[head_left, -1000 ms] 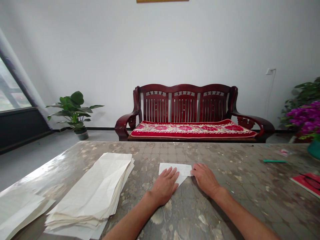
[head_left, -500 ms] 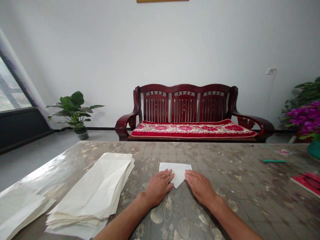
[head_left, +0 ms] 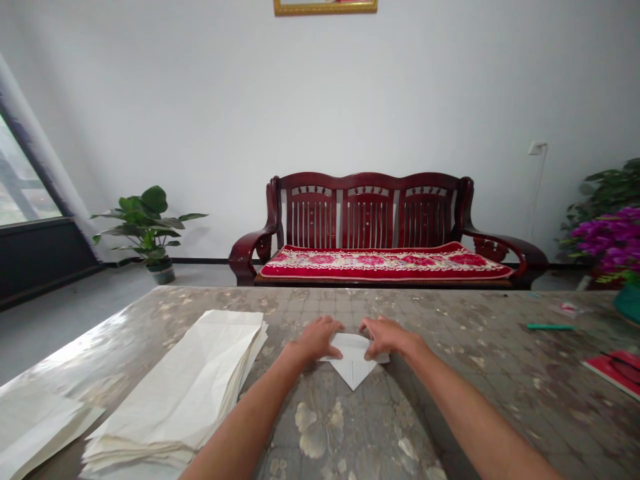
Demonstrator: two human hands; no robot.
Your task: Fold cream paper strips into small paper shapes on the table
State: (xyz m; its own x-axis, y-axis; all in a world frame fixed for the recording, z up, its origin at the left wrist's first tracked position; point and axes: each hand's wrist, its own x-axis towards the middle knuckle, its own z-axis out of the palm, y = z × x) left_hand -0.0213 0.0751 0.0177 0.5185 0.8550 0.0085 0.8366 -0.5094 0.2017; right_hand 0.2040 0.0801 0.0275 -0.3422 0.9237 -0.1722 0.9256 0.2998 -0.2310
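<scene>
Sheets [head_left: 180,380] lie stacked at left on a patterned table [head_left: 320,433] in the head view, a book [head_left: 607,373] far right, a bench [head_left: 367,217] beyond. Left hand [head_left: 316,339] and right hand [head_left: 389,336], thumbs and fingers apart, partly cover white paper [head_left: 352,363] between them, folded to a near-side point, a short crease above its tip.

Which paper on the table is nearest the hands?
The small folded paper, its tip pointing toward the camera; the thick stack and leftmost sheets lie well to its left.
</scene>
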